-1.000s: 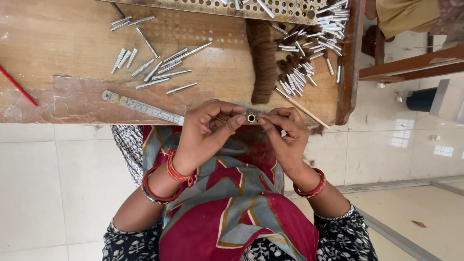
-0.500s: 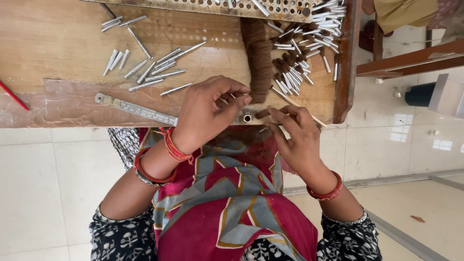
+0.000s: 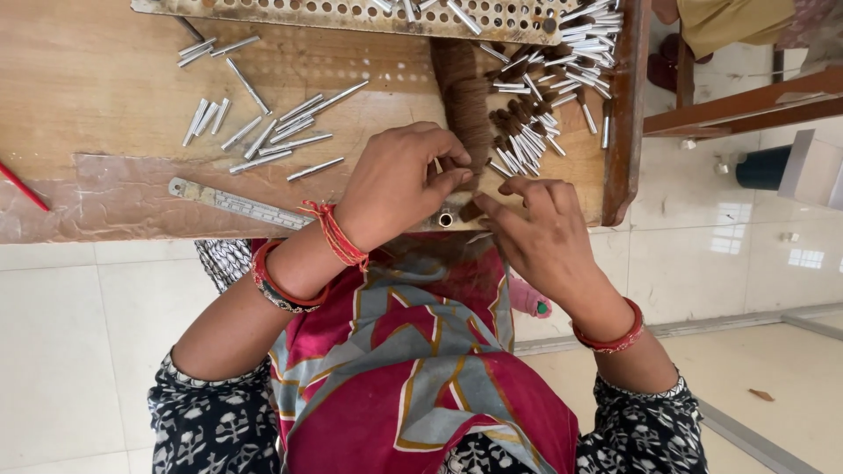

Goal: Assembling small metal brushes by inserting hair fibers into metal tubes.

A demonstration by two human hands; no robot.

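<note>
My left hand (image 3: 395, 183) rests on the near edge of the wooden table (image 3: 97, 79), its fingers pinched on the lower end of a brown hair bundle (image 3: 464, 88) that lies on the board. My right hand (image 3: 537, 230) sits just to the right, fingers curled and pinching a small tuft of brown hair (image 3: 471, 211) at the table edge. A short metal tube (image 3: 446, 219) points at me between the two hands. Whether either hand touches it is unclear.
Loose silver metal tubes (image 3: 272, 132) lie scattered left of my hands. Tubes filled with brown hair (image 3: 536, 132) pile at the right. A perforated metal rack (image 3: 351, 13) lines the far edge. A steel ruler (image 3: 237, 204) lies near the edge, a red stick (image 3: 22, 186) at far left.
Both hands moved forward from the table edge onto the board, toward the hair bundle. The left hand's fingers now close on the bundle's end; the metal tube stays at the edge.
</note>
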